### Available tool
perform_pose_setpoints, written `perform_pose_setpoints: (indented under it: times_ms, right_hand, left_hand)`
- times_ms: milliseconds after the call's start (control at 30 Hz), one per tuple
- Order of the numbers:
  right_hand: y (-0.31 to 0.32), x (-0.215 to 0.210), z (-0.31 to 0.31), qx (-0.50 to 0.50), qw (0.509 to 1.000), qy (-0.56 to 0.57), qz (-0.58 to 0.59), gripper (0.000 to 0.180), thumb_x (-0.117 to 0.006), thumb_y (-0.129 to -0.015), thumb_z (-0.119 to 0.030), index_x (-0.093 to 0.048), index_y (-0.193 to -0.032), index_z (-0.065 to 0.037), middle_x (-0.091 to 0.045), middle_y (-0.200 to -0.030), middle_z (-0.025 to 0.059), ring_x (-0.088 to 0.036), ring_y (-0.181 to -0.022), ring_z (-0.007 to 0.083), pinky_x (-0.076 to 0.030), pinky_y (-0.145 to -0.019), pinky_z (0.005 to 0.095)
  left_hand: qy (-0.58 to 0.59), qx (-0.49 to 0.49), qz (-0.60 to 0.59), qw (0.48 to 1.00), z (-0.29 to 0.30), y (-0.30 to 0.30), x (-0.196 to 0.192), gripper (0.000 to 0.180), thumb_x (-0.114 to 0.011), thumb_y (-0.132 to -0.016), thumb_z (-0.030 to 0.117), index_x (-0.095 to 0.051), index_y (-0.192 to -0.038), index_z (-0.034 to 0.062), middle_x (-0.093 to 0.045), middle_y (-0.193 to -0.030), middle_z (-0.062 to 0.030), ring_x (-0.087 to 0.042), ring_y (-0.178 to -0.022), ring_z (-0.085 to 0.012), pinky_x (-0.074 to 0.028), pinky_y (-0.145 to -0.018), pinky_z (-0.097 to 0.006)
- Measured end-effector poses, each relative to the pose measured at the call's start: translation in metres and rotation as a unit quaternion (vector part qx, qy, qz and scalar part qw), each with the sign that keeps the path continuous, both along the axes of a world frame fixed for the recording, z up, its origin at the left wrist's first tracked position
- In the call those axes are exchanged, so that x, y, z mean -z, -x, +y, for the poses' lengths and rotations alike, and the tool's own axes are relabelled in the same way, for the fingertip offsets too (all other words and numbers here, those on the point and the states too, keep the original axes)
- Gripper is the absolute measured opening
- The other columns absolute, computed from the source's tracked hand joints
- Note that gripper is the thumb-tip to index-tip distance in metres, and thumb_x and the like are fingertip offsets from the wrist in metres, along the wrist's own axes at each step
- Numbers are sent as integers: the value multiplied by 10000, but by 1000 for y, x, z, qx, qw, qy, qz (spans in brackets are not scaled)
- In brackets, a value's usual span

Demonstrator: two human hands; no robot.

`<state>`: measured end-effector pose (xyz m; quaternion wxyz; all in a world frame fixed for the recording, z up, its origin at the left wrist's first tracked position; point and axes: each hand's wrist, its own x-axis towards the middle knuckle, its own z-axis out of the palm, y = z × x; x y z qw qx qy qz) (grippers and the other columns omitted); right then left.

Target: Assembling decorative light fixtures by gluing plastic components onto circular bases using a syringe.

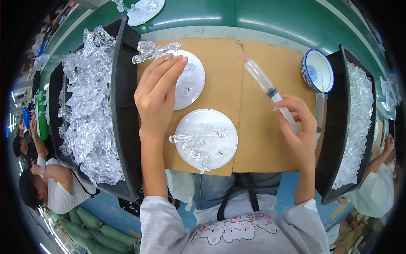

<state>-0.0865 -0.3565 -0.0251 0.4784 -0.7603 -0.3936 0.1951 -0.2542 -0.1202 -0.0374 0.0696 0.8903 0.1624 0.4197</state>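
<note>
A syringe [265, 82] with a clear barrel, a dark plunger seal and a pink tip is in my right hand [299, 127], its tip pointing away and to the left. My left hand [158, 89] hovers over the far white round plate [196, 91], palm down, fingers stretched out, thumb hidden. Just beyond those fingers a clear plastic figure-like piece [148, 51] lies across the plate's far left rim. Smaller clear pieces rest on that plate. Nearer to me, a second white plate [185, 122] carries several clear pieces [196, 142].
A black bin [127, 101] heaped with clear parts stands at left; another black bin [334, 167] of small clear pieces is at right. Beside it are a blue-and-white bowl [311, 63] and a second syringe [320, 112]. Brown cardboard [253, 148] covers the table. People sit on both sides.
</note>
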Motion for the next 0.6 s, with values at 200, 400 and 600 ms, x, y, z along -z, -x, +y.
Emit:
perform_pose_setpoints:
  times_ms: [200, 400, 600]
  right_hand:
    - [-8, 24, -7, 21, 985, 22, -167, 324, -563, -782, 45, -595, -1088, -57, -569, -1142, 137, -551, -1068, 274, -418, -907, 335]
    - [-2, 13, -8, 13, 969, 63, -237, 492, -612, -768, -3, -539, -1240, -122, -517, -1213, 153, -502, -1111, 326, -414, -914, 391]
    - [8, -21, 14, 44, 973, 30, -223, 457, -639, -777, -27, -541, -1223, -53, -532, -1257, 119, -509, -1160, 271, -413, -931, 344]
  left_hand:
    - [2, 8, 16, 1000, 1, 2, -6, 333, -636, -701, -87, -707, -983, 76, -688, -951, -55, -639, -949, -256, -504, -812, -338]
    - [87, 39, 10, 995, -4, 7, -14, 350, -631, -723, -72, -701, -1025, 90, -671, -1060, -60, -596, -1055, -270, -473, -873, -352]
    - [183, 33, -62, 981, -9, 29, -12, 404, -536, -730, -150, -696, -1028, 71, -631, -1172, -80, -556, -1145, -299, -463, -915, -373]
